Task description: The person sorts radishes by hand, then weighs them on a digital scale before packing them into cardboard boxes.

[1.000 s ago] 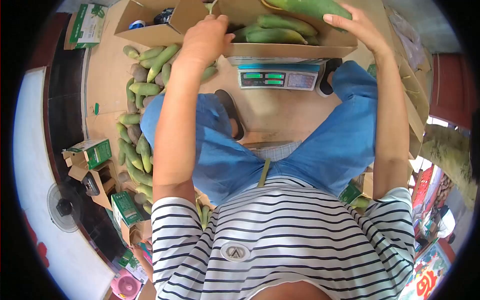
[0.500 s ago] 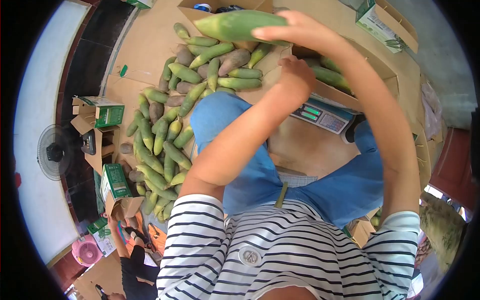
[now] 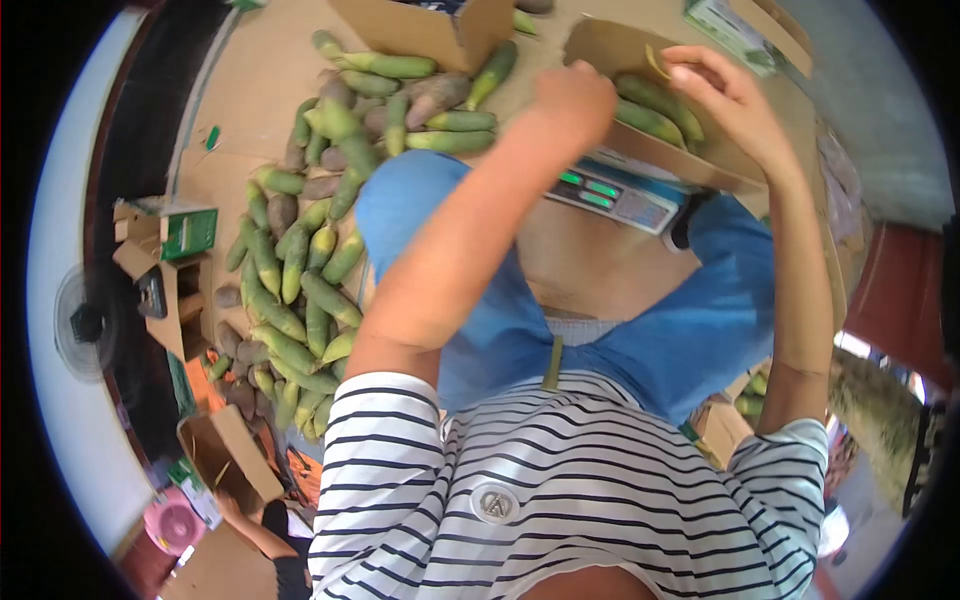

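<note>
My right hand (image 3: 728, 100) is above the right side of an open cardboard box (image 3: 745, 178), its thumb and forefinger pinched at a thin, curved yellow-green strip (image 3: 656, 62). Long green radishes (image 3: 650, 122) lie inside this box. It stands on a digital scale (image 3: 610, 197) with lit green figures. At the box's left edge is my left hand (image 3: 575, 100), curled closed and slightly blurred; what its fingers hold, if anything, is hidden. Over the heap on the left, a green radish (image 3: 345, 135) appears smeared by motion.
A large heap of green radishes (image 3: 290, 265), some brownish, spreads left of my knee. Another open carton (image 3: 430, 35) stands at the top. Small cartons (image 3: 165, 230), a fan (image 3: 85, 322), a pink fan (image 3: 173, 522) and another person's arm (image 3: 255, 530) are at the left.
The large green radish has left my right hand, which has come down and right over the box. A blurred radish now shows above the heap. The view has shifted, and a left-hand carton has moved.
</note>
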`<state>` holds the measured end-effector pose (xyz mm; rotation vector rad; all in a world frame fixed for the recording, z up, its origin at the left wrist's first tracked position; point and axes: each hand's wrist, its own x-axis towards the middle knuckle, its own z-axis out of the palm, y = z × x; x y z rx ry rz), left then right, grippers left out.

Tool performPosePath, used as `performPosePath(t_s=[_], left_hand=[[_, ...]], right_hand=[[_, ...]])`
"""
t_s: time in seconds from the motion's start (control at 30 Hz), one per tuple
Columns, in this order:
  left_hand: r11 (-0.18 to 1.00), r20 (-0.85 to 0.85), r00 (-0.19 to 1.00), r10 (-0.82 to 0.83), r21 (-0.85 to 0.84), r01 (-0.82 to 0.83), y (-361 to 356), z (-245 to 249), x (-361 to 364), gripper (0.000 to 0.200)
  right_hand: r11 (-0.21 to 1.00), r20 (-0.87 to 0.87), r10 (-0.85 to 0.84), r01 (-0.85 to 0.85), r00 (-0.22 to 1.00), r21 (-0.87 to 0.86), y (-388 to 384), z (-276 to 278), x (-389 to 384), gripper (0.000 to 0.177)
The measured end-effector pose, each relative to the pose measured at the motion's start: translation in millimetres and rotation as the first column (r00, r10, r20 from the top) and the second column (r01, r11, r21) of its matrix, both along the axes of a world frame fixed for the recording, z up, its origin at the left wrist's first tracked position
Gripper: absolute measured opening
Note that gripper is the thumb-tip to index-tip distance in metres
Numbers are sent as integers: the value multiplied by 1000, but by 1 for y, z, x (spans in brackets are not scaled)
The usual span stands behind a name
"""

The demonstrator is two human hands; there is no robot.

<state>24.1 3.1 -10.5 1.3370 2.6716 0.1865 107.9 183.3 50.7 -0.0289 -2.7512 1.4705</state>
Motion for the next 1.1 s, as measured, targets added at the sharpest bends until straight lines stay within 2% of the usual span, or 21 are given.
performPosePath(t_s=[0.1, 0.17, 0.3, 0.33, 0.47, 0.7, 0.8, 0.9, 1.0, 1.07, 1.1], left_hand=[[994, -25, 1000, 3, 106, 0, -2, 0, -16, 28], [993, -50, 995, 81, 95, -76, -2, 11, -20, 31], [978, -98, 982, 160, 149, -144, -3, 13, -27, 33], [975, -85, 981, 176, 151, -162, -2, 14, -27, 33], [970, -56, 976, 209, 140, -199, 1, -1, -39, 38], [932, 95, 934, 344, 84, -351, 6, -13, -46, 50], [954, 49, 964, 261, 140, -265, 7, -40, -68, 54], [947, 209, 924, 321, -74, -312, 13, -35, -86, 53], [895, 484, 761, 431, -121, -430, 26, -25, -86, 53], [903, 505, 767, 396, -66, -424, 23, -42, -95, 50], [894, 516, 751, 411, -66, -444, 20, -52, -99, 49]], right_hand=[[981, 40, -193, 193, 980, 6, 36, 18, 64, 35], [948, 44, -317, 315, 948, 39, 50, 27, 101, 35], [877, 50, -472, 464, 880, 124, 70, 30, 170, 36], [862, 71, -505, 499, 860, 87, 73, 30, 183, 36], [849, 152, -528, 515, 836, 117, 92, 24, 223, 35], [869, 160, -494, 480, 854, 120, 125, -11, 228, 34], [884, 182, -465, 440, 867, 161, 144, -36, 220, 32], [889, 176, -452, 425, 875, 169, 155, -55, 206, 31], [867, 175, -498, 482, 849, 130, 162, -73, 187, 33], [829, 159, -559, 548, 813, 113, 165, -82, 171, 38], [820, 175, -571, 547, 802, 170, 167, -85, 164, 40]])
